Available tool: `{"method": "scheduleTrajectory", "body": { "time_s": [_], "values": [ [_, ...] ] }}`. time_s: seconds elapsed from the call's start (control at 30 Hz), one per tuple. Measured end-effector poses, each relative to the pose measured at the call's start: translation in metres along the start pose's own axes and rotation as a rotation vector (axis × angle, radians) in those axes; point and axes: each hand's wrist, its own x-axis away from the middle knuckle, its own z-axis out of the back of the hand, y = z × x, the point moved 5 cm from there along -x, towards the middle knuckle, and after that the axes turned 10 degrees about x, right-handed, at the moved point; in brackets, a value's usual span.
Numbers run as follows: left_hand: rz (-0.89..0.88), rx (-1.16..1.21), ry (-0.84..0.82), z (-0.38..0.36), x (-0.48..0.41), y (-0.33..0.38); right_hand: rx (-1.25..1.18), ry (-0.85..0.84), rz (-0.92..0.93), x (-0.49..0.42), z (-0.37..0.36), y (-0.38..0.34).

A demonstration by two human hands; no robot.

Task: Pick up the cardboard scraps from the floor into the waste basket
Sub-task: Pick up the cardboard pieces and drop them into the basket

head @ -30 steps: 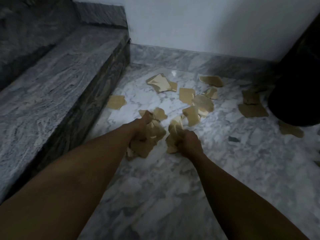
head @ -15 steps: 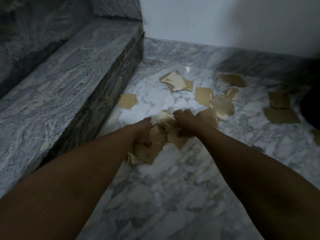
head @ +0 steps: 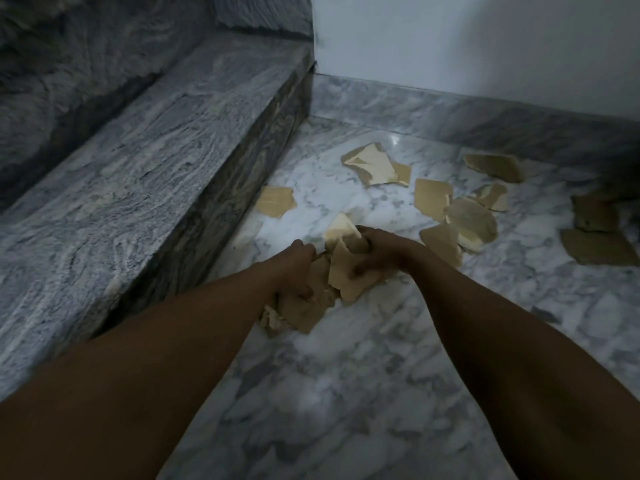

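Note:
Tan cardboard scraps lie scattered over the marble floor (head: 346,393). My left hand (head: 294,268) grips a bunch of scraps (head: 301,310) that hang below it. My right hand (head: 374,252) sits right beside it, its fingers curled round more cardboard pieces (head: 349,278). A pale scrap (head: 341,226) sticks out just beyond both hands. Loose scraps remain farther off: one by the step (head: 275,201), a pile near the wall (head: 372,164), a cluster (head: 460,216) to the right, and darker pieces (head: 595,237) at the far right. The waste basket is out of view.
A grey stone step (head: 145,161) rises along the left, with a second riser above it. A white wall (head: 467,46) with a marble skirting (head: 450,109) closes the far side. Bare marble floor lies between my forearms.
My right hand has moved left with its scraps and now sits against my left hand. The view has swung left, so the dark object at the right has left the frame.

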Motion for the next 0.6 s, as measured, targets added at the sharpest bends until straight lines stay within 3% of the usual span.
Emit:
{"method": "scheduleTrajectory", "body": {
  "time_s": [0.13, 0.27, 0.43, 0.6],
  "values": [
    [0.075, 0.224, 0.07, -0.002, 0.018, -0.024, 0.299, -0.123, -0.02, -0.007, -0.011, -0.014],
    [0.183, 0.175, 0.062, -0.01, 0.039, -0.049, 0.403, -0.149, 0.013, -0.007, -0.023, -0.045],
    [0.36, 0.302, 0.048, -0.019, 0.052, -0.08, 0.404, -0.116, -0.046, -0.001, -0.031, -0.064],
    [0.372, 0.068, 0.089, -0.005, 0.051, -0.075, 0.372, -0.117, -0.082, -0.003, -0.035, -0.065]
  ]
}}
